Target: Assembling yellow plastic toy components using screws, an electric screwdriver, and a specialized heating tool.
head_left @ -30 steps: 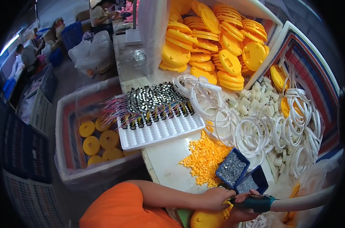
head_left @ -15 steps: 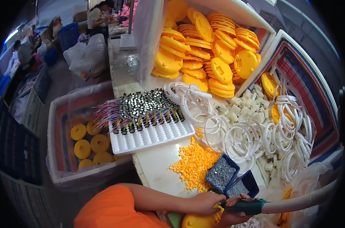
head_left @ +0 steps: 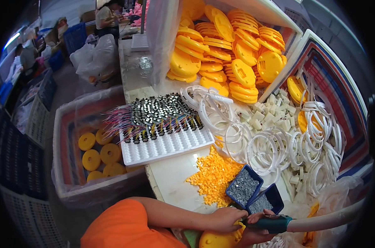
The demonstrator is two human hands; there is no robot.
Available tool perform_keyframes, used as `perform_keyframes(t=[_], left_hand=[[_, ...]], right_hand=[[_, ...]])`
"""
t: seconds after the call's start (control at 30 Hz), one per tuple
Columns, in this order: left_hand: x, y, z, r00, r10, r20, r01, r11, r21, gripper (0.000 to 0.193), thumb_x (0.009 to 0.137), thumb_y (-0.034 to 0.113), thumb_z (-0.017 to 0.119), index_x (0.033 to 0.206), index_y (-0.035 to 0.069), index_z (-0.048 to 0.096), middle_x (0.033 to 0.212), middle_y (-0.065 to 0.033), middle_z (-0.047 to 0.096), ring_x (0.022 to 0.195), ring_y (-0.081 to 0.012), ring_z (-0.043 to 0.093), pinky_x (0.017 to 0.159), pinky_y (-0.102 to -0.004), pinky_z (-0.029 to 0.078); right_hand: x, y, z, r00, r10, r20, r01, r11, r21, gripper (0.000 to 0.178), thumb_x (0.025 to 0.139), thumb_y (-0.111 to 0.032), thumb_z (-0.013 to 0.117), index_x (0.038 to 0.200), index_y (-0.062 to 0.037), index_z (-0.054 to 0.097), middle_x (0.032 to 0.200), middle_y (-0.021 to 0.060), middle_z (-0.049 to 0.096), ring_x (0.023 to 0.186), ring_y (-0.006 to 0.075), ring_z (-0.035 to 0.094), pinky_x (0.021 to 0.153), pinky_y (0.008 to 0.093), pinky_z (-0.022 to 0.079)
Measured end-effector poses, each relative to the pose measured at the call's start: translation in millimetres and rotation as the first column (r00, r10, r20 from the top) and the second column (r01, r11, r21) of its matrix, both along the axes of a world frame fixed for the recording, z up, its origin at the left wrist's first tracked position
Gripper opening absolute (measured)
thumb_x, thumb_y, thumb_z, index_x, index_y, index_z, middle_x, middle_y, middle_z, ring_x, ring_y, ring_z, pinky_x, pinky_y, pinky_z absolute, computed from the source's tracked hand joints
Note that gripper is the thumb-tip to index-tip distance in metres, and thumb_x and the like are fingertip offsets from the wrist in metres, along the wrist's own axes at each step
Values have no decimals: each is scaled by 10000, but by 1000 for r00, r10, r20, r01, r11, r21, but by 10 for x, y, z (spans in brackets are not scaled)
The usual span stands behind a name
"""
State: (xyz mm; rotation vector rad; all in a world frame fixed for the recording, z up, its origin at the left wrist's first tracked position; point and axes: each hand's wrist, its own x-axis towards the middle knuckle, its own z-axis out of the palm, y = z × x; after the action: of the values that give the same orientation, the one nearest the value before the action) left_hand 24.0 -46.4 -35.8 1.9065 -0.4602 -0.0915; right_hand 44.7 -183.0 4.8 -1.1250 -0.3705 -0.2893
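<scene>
My left hand point(head_left: 226, 219) reaches in from an orange sleeve, its fingers bent and closed at the dark tip of a tool. What those fingers pinch is hidden. My right hand point(head_left: 253, 237) is wrapped round the dark green grip of a power screwdriver-like tool point(head_left: 274, 224), whose thick pale body runs off to the right. Below both hands lies a rounded yellow plastic housing point(head_left: 216, 239), partly cut off by the lower edge. Just beyond the hands stand two blue bins of small silvery screws point(head_left: 245, 186), one tilted against the other. A heap of small yellow plastic pieces point(head_left: 214, 173) lies beside them.
A white tray point(head_left: 166, 149) carries rows of wired circuit boards. White rings point(head_left: 266, 153) and pale blocks point(head_left: 274, 113) pile to the right. A box of yellow discs point(head_left: 245, 76) stands behind; a lined crate point(head_left: 67, 190) with yellow wheels sits left. People work far off.
The whole view has shifted slightly, with the table's things a little lower and to the right. Both hands stay at the tool and the yellow housing.
</scene>
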Motion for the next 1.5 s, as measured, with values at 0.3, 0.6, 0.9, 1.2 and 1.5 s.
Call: perform_keyframes(t=[0.3, 0.6, 0.9, 1.2, 1.5], left_hand=[[-9, -8, -10, 999, 6, 33, -6, 1000, -14, 447, 869, 259, 716, 1258, 104, 560, 1063, -145, 671, 1036, -357, 634, 875, -475, 501], [-19, -29, -15, 999, 6, 33, -7, 1000, 11, 458, 873, 263, 710, 1271, 98, 554, 1053, -150, 669, 1029, -364, 637, 876, -470, 508], [-4, -3, 22, 1000, 7, 24, -7, 1000, 8, 469, 866, 269, 715, 1274, 106, 550, 1061, -145, 668, 1032, -362, 637, 878, -473, 510], [24, 55, 14, 999, 13, 39, -13, 1000, -4, 458, 871, 260, 714, 1268, 100, 552, 1062, -146, 670, 1045, -360, 634, 887, -477, 507], [-116, -121, 58, 1000, 4, -20, -3, 1000, 21, 400, 826, 226, 733, 1177, 111, 579, 1078, -147, 664, 1047, -371, 634, 867, -482, 510]], right_hand=[[9, -20, 3, 1000, 18, -16, -17, 996, 82, 682, 1011, -552, 305, 1147, 66, 558, 610, 155, 567, 506, 234, 539, 533, 352, 480], [14, -56, -12, 997, 74, 18, -75, 996, 38, 678, 1010, -563, 319, 1140, 59, 554, 591, 152, 562, 499, 228, 540, 504, 338, 465], [117, -187, -123, 946, 300, 122, -318, 932, 172, 643, 951, -620, 486, 1226, -51, 605, 1092, 173, 699, 688, 315, 656, 622, 455, 531], [157, -160, -182, 966, 236, 103, -246, 965, 95, 631, 943, -603, 515, 1246, -57, 602, 1108, 167, 695, 708, 330, 650, 631, 449, 522], [-49, -267, -115, 993, 114, 43, -118, 990, 82, 655, 970, -533, 463, 1178, 81, 556, 653, 164, 591, 548, 248, 572, 582, 356, 495]])
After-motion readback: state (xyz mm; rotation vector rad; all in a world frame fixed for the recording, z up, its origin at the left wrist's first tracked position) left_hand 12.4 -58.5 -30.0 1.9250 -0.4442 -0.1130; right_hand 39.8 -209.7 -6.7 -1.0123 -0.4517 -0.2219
